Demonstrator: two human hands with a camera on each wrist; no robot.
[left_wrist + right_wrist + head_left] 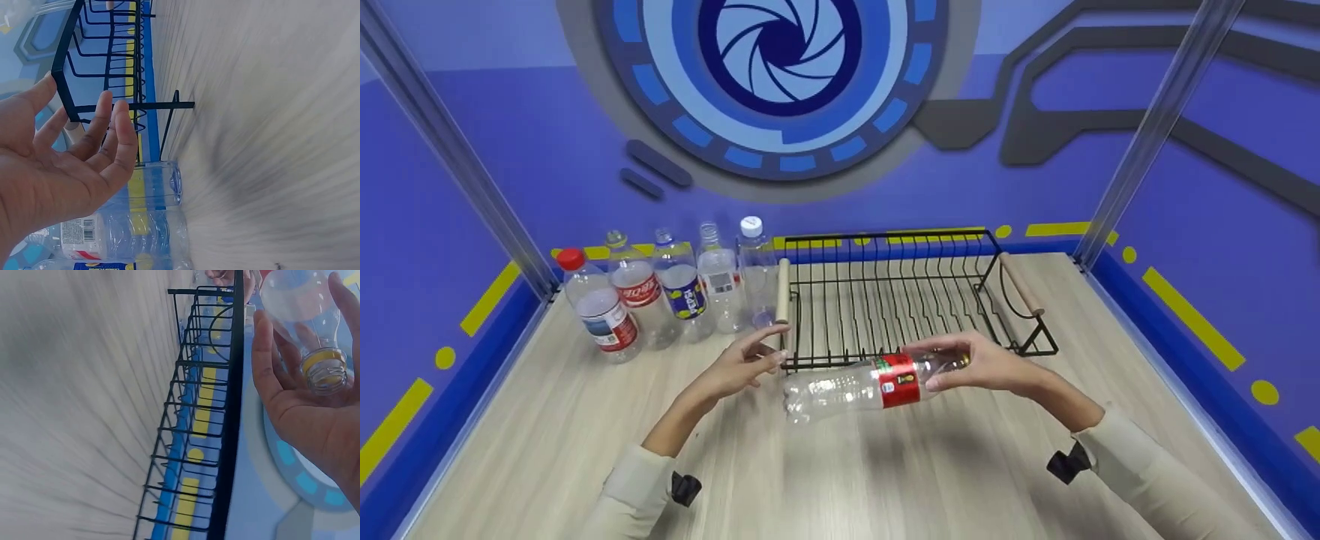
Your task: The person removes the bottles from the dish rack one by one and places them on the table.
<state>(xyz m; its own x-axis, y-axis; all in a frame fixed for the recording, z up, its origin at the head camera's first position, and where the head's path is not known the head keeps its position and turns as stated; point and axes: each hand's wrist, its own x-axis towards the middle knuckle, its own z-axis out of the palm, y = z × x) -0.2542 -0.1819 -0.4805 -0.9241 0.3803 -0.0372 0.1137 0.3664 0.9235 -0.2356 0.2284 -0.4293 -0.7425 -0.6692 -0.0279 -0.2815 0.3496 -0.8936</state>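
My right hand holds an empty clear plastic bottle by its shoulder and neck. The bottle has a red label and lies sideways in the air, in front of the black wire rack, its base toward the left. In the right wrist view, the bottle's capless neck with a yellow ring points back into the palm. My left hand is at the rack's front left corner. Its thumb and forefinger appear to touch the frame near the wooden handle, the other fingers loosely bent.
Several empty bottles stand in a row left of the rack, from a red-capped bottle to a white-capped bottle. A second wooden handle is on the rack's right. Blue panels enclose the wooden table.
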